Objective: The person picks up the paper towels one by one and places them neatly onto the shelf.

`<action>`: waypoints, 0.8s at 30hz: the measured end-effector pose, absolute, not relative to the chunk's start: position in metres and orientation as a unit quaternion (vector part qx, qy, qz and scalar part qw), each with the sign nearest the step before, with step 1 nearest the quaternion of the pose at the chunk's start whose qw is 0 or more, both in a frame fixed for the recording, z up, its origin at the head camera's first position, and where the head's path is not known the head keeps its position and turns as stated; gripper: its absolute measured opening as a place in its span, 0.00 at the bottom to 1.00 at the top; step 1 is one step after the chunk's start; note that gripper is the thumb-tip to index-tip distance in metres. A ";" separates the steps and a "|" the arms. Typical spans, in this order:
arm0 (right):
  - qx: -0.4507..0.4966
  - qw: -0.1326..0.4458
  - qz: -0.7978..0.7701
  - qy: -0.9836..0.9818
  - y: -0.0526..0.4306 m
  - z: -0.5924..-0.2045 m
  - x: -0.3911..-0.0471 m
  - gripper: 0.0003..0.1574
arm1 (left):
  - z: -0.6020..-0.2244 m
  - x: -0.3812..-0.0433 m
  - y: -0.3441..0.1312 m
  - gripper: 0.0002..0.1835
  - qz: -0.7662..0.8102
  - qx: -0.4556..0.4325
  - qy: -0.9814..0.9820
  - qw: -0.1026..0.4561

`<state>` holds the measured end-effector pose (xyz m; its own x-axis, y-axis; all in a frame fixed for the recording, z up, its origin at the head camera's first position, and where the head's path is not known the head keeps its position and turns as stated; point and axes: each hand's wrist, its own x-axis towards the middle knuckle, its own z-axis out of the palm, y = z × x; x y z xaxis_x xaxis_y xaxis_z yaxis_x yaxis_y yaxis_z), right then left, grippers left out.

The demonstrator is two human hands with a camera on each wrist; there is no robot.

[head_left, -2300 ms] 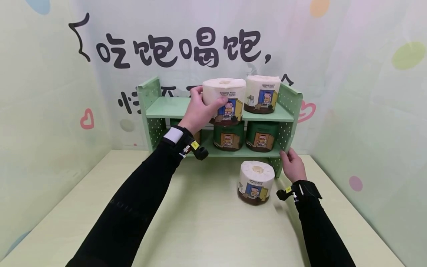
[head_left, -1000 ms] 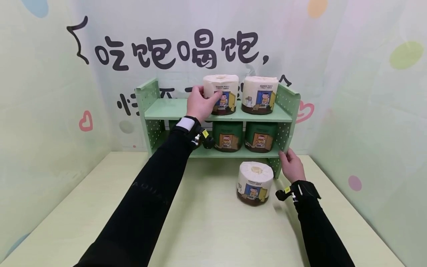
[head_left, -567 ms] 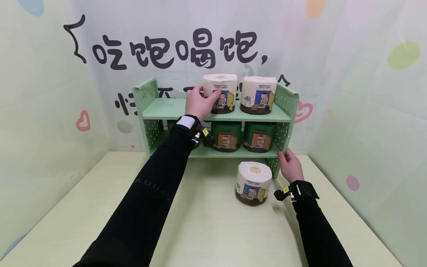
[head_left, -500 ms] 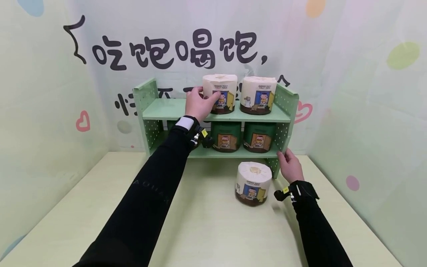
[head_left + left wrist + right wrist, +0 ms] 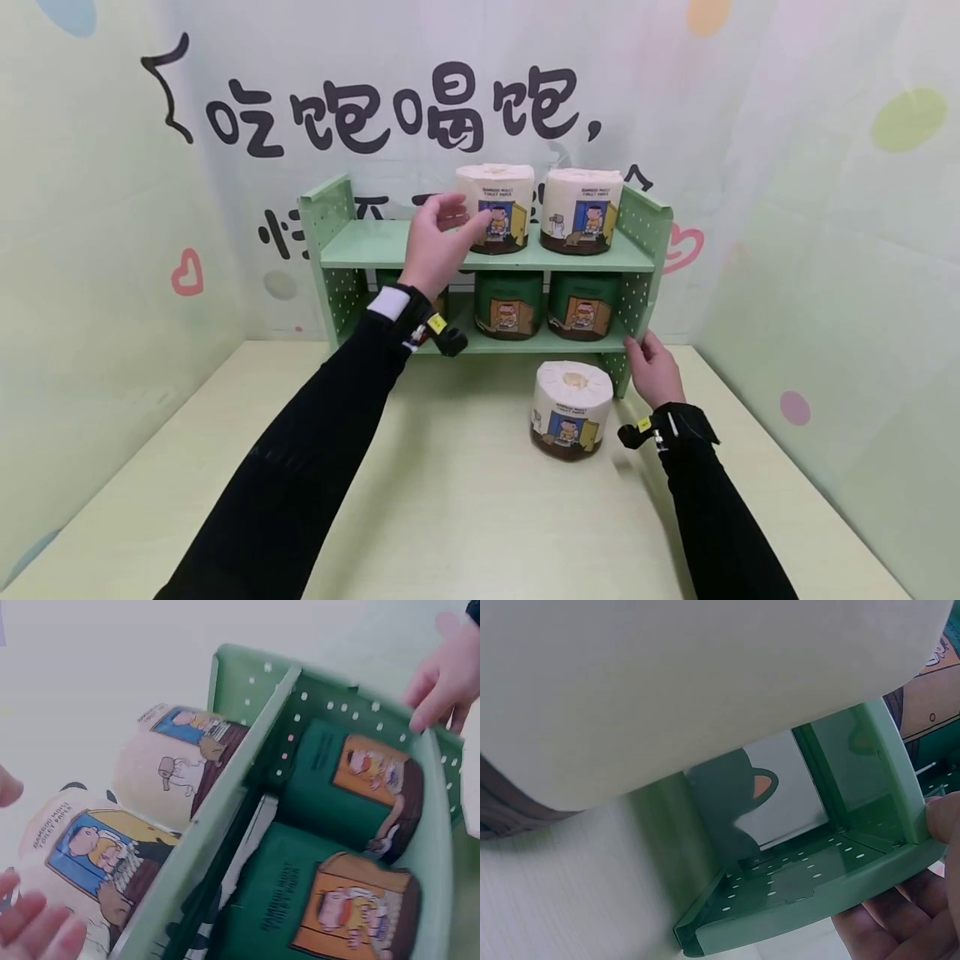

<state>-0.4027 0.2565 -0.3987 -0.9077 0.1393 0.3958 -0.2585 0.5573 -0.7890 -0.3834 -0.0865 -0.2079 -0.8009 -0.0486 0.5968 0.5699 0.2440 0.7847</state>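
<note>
A light green two-tier shelf (image 5: 375,242) stands on the table. On its upper tier are two white toilet paper rolls, a middle roll (image 5: 506,179) and a right-hand roll (image 5: 581,187). My left hand (image 5: 435,246) is beside the middle roll, fingers relaxed and spread; in the left wrist view its fingertips (image 5: 45,937) are apart from the wrapper. My right hand (image 5: 657,372) grips the front edge of the shelf's right side panel, thumb on one face and fingers on the other. A third white toilet paper roll (image 5: 572,400) stands upright on the table before the shelf.
The lower tier holds green toilet paper rolls: one in the middle (image 5: 508,292), one at the right (image 5: 585,292), and another partly hidden behind my left wrist. Printed walls enclose the pale table (image 5: 465,517) at the back and sides.
My left hand lowered the middle white roll onto the upper tier, then let go and drew slightly left and back. My right hand stayed on the shelf's side panel.
</note>
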 end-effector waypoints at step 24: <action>0.037 0.213 0.467 -0.858 0.256 -0.397 -0.399 0.30 | -0.302 -0.347 -0.077 0.23 -0.675 -0.297 -0.664 0.124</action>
<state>-0.3994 0.2561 -0.3969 -0.9063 0.1353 0.4005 -0.2628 0.5618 -0.7845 -0.3471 -0.0769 -0.3022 -0.7925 0.2280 0.5657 0.5617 -0.0886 0.8226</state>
